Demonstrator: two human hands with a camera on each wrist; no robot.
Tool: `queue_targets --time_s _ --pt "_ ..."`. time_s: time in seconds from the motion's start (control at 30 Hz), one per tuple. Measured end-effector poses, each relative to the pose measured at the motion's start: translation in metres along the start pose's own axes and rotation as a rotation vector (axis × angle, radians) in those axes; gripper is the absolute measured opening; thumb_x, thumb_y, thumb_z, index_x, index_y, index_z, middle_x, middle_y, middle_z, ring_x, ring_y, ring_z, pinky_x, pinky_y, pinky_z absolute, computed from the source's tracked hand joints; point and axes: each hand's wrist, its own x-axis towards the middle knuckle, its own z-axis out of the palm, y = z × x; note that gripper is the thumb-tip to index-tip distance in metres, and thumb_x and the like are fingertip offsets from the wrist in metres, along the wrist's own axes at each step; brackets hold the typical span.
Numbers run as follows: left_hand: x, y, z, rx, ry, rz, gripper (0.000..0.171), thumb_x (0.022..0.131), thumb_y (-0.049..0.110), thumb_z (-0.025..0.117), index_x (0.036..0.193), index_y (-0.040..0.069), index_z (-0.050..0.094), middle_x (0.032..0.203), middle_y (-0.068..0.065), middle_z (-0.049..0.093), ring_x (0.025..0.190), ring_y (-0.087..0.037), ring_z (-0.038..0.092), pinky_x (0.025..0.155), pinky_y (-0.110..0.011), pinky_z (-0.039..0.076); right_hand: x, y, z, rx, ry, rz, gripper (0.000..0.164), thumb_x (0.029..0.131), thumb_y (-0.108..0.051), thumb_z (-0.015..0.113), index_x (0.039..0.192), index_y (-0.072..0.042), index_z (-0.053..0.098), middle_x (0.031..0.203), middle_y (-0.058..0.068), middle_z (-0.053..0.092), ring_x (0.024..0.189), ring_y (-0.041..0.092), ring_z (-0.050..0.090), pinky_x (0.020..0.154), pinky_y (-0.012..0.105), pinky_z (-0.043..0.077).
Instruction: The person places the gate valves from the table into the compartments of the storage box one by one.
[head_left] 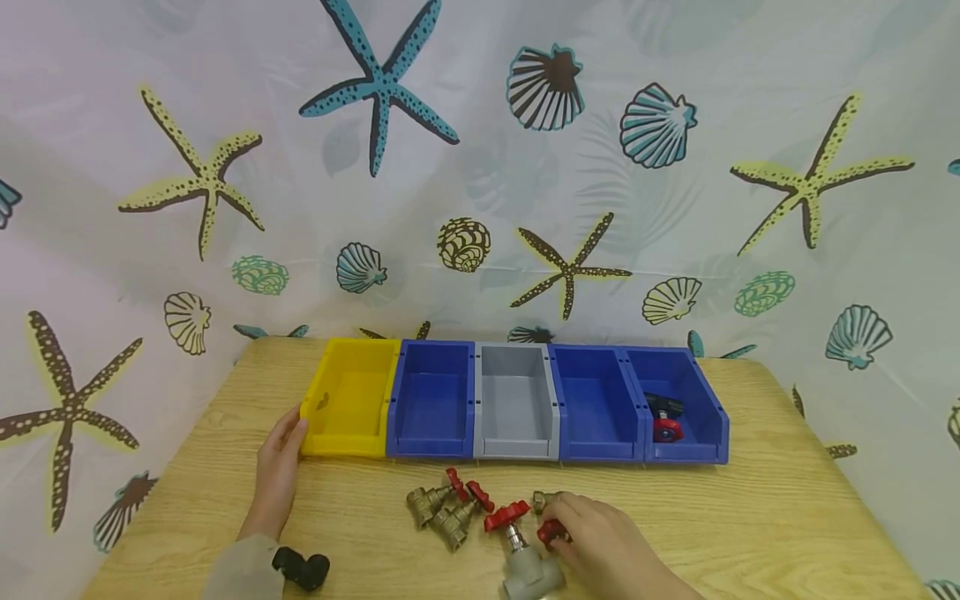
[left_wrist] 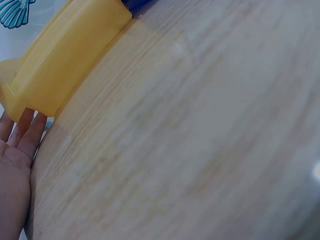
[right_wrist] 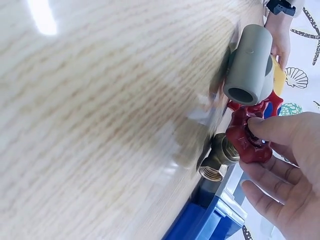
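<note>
Right grip: pinching brass valve by red handwheel, likely its handiest hold | Location: on or just above bench, beside grey valve | Left grip: fingers extended against yellow bin, perhaps steadying it

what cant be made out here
Head view: part of the held brass valve, covered by the right hand.
Head view: fine detail of the black-and-red part in the rightmost blue bin, too small.
Left wrist view: some fingertips of the left hand, hidden by the yellow bin.
Right wrist view: part of a blue bin, cut off by the bottom edge.
</note>
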Motion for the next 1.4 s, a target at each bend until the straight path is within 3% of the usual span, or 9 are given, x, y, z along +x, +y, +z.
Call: queue_targets --time_s 0.27,0.53,1.0,1.4 --pt "-0.001 -0.002 0.0 0.019 -0.001 0.0 0.072 0.101 0.058 0.04 0.157 0.015 0.029 0.16 -0.004 0.027 0.146 -0.022 0.025 0.118 -0.043 0.023 -0.002 0.003 -0.01 -0.047 0.007 -0.011 0.031 0.076 -0.008 0.085 0.1 -0.016 0.067 0.093 -0.011 0.061 0.084 0.005 0.06 0.07 0.029 0.057" --pt "0.001 -0.002 -0.001 0.027 -0.006 0.025 0.07 0.102 0.056 0.039 0.157 0.013 0.029 0.16 -0.007 0.028 0.146 -0.024 0.024 0.119 -0.044 0.022 -0.002 0.008 -0.021 -0.118 0.04 -0.049 0.031 0.075 -0.01 0.086 0.1 -0.015 0.067 0.091 -0.009 0.06 0.079 0.006 0.059 0.066 0.027 0.055" --pt "0.001 0.001 -0.001 0.009 0.008 -0.013 0.072 0.1 0.059 0.042 0.156 0.016 0.032 0.16 -0.002 0.03 0.144 -0.02 0.027 0.118 -0.037 0.025 -0.006 0.026 -0.041 -0.209 0.061 -0.115 0.037 0.068 -0.004 0.088 0.097 -0.015 0.067 0.094 -0.006 0.062 0.08 0.012 0.063 0.066 0.029 0.056" --pt "0.0 0.0 -0.001 -0.002 0.003 -0.007 0.07 0.101 0.057 0.041 0.157 0.017 0.031 0.16 -0.002 0.028 0.145 -0.019 0.025 0.118 -0.037 0.024 0.0 0.038 -0.056 -0.24 0.058 -0.133 0.033 0.069 -0.003 0.087 0.093 -0.014 0.067 0.09 -0.005 0.06 0.076 0.012 0.06 0.064 0.028 0.055"
